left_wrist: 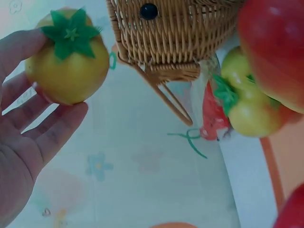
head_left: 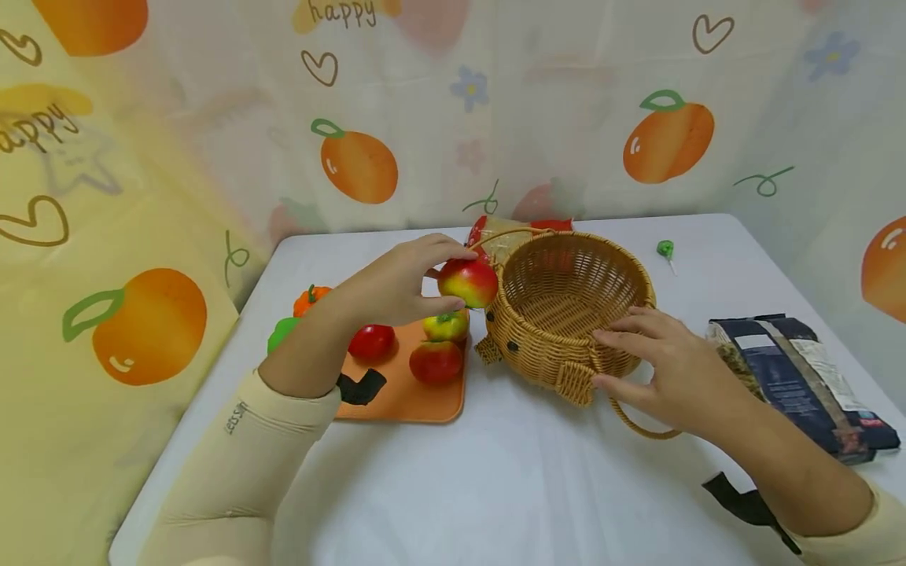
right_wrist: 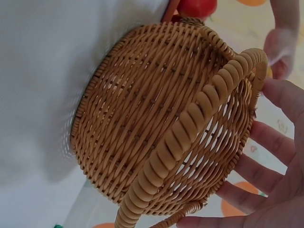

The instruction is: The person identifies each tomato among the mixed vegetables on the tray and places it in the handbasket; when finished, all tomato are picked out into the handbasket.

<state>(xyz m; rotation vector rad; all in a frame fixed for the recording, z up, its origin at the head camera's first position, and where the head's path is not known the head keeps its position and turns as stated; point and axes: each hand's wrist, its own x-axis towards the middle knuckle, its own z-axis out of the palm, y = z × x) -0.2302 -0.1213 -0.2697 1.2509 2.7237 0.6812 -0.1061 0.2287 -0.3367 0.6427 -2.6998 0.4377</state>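
Observation:
Between thumb and fingers, my left hand [head_left: 403, 275] pinches a toy tomato [head_left: 469, 283], red and yellow in the head view. The left wrist view shows its yellow underside colour and green star-shaped leaves [left_wrist: 71, 35]. It is held up just left of the rim of a round wicker basket [head_left: 538, 350], which has a black bead eye and woven feet. My right hand [head_left: 672, 362] is at the basket's right side, fingers spread and fairly straight, fingertips at the rim. In the right wrist view the thick handle [right_wrist: 183, 135] hangs down outside the basket.
An orange tray [head_left: 410, 405] at left carries a red-yellow fruit [head_left: 435, 363], a yellow ribbed one [head_left: 447, 325] and a red one [head_left: 371, 343]. Behind the basket lies a red-and-clear packet [head_left: 495, 236]. A dark blue bag [head_left: 800, 377] and small green-headed stick [head_left: 665, 250] are at right.

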